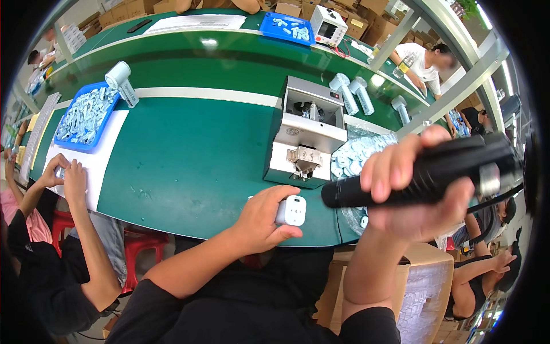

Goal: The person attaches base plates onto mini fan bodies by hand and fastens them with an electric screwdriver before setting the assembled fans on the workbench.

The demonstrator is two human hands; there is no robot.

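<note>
Hands are both busy: left hand has the white part pinched near the table's front edge, fingers over the far side, thumb along the near side, and right hand is wrapped around a chunky black tool. Can't tell if the part is resting on the table or just above it. The tool's nose points its way but isn't touching. My guess is the part's a hard plastic shell, pretty light, stiff, maybe a bit slick, so I'd hold it by the sides like that and keep fingertips off the end face with the dark slot and little holes. Wouldn't squeeze hard, could scuff. Tool's probably the heavier one, so grab it mid-barrel and mind the cord.
</note>
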